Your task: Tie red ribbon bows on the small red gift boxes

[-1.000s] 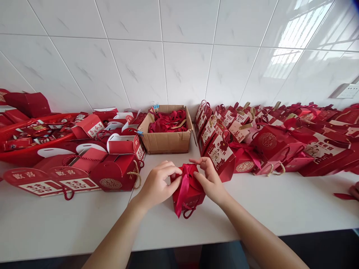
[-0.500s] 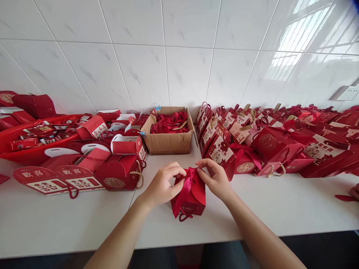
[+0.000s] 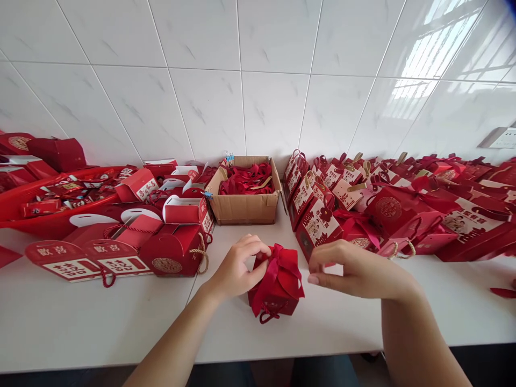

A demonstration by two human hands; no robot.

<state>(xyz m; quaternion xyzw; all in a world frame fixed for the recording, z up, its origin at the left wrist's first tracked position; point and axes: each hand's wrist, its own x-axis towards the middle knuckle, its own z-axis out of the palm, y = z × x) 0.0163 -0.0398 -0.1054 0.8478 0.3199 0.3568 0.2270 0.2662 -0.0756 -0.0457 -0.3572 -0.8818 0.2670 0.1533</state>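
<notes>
A small red gift box stands on the table in front of me. A dark red satin ribbon is tied on its top, with tails hanging down its front and right side. A twisted red cord loops at its lower front. At the box's upper left, my left hand pinches the ribbon bow between thumb and fingers. My right hand is off to the right of the box, touching nothing, its thumb and curled fingers apart.
Behind the gift box is a cardboard carton of loose ribbons. Unfilled-looking red boxes and a red basket of wrapped sweets stand left. Rows of decorated boxes crowd the right. Part of another person's hand shows at the right edge.
My right hand has let go of the ribbon and moved right, away from the box. A ribbon tail now hangs at the box's right side. My left hand stays at the bow.
</notes>
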